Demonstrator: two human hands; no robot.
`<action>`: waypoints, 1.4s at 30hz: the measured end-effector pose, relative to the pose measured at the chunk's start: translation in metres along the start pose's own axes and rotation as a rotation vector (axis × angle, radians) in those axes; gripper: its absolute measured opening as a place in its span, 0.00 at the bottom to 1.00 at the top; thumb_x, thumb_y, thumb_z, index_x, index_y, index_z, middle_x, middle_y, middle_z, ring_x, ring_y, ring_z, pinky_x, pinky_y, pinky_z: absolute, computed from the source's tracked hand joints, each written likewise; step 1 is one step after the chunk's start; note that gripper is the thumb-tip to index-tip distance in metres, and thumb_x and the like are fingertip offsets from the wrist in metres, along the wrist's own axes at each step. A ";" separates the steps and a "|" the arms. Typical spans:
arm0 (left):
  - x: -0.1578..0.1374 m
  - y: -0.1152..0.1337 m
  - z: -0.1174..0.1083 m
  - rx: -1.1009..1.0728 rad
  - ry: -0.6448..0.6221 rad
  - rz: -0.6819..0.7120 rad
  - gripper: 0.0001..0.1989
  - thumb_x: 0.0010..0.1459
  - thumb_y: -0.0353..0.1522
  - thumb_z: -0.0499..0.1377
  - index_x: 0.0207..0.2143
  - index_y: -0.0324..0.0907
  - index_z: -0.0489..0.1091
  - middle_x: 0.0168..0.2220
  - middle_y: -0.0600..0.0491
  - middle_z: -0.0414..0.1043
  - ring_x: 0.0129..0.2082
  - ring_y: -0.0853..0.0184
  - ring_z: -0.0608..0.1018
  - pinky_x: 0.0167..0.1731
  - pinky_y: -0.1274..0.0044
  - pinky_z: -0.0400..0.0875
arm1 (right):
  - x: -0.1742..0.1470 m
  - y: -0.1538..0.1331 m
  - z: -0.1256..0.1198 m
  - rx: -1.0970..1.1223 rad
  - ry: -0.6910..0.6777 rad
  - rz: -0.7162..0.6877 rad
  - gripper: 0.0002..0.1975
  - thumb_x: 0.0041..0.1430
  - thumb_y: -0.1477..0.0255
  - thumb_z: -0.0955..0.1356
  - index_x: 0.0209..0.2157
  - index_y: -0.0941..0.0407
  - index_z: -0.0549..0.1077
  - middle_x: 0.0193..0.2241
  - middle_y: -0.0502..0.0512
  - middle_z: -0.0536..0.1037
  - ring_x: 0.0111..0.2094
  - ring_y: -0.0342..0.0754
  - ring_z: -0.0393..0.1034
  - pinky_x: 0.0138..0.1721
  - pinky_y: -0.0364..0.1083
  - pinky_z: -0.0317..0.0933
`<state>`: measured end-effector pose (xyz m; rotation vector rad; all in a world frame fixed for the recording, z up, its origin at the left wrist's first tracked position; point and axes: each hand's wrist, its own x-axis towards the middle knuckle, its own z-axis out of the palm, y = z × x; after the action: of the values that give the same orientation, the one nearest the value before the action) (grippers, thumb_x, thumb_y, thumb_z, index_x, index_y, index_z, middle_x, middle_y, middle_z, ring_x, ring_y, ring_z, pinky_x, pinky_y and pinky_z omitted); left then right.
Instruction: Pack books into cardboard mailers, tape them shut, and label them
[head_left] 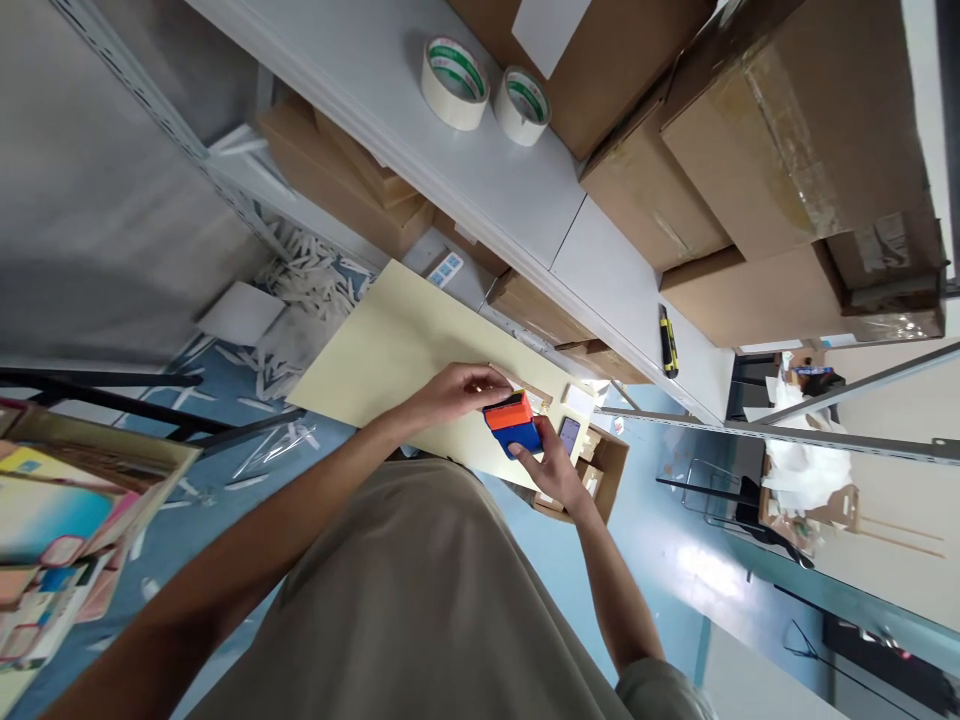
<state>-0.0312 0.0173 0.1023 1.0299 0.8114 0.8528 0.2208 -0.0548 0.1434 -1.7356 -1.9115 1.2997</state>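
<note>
My right hand (553, 462) is wrapped around a small blue and orange box (513, 428), thumb across its blue face. The box is held tilted above a pale yellow tabletop (397, 340). At the orange end, a dark strip and a bit of yellow show along the upper edge. My left hand (469, 388) is at that end, its fingers curled and pinched together close to the edge. What the pinch holds, if anything, is too small to make out. A phone (569, 433) lies on the tabletop just beyond my right hand.
Two tape rolls (455, 84) and a yellow-black utility knife (668, 342) lie on the grey shelf (517, 200) above the table. Cardboard boxes (795, 130) are stacked there. An open carton (611, 465) stands past the table's right end. Paper strips (307, 275) litter the left floor.
</note>
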 end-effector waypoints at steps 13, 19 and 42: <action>0.002 -0.030 -0.019 -0.051 -0.005 -0.071 0.25 0.52 0.53 0.73 0.36 0.40 0.83 0.33 0.49 0.83 0.35 0.62 0.82 0.37 0.73 0.77 | 0.003 -0.031 -0.006 -0.173 -0.082 0.214 0.19 0.63 0.56 0.71 0.48 0.53 0.71 0.36 0.51 0.80 0.34 0.49 0.71 0.35 0.47 0.63; -0.002 -0.044 -0.022 -0.137 0.051 -0.171 0.24 0.48 0.52 0.74 0.33 0.41 0.80 0.30 0.51 0.80 0.31 0.64 0.79 0.31 0.75 0.72 | 0.014 -0.033 -0.005 -0.255 -0.131 0.214 0.19 0.64 0.53 0.72 0.46 0.53 0.71 0.35 0.51 0.79 0.34 0.49 0.71 0.34 0.46 0.60; -0.012 -0.093 -0.022 -0.289 0.151 -0.300 0.24 0.46 0.55 0.74 0.29 0.44 0.80 0.25 0.53 0.77 0.32 0.62 0.79 0.33 0.73 0.70 | 0.053 -0.061 -0.027 -0.535 -0.374 0.393 0.27 0.68 0.44 0.72 0.48 0.55 0.77 0.41 0.58 0.84 0.40 0.54 0.78 0.38 0.47 0.62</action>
<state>-0.0367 -0.0106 0.0103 0.5773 0.9127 0.7677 0.1847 0.0107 0.1839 -2.3630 -2.3782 1.4075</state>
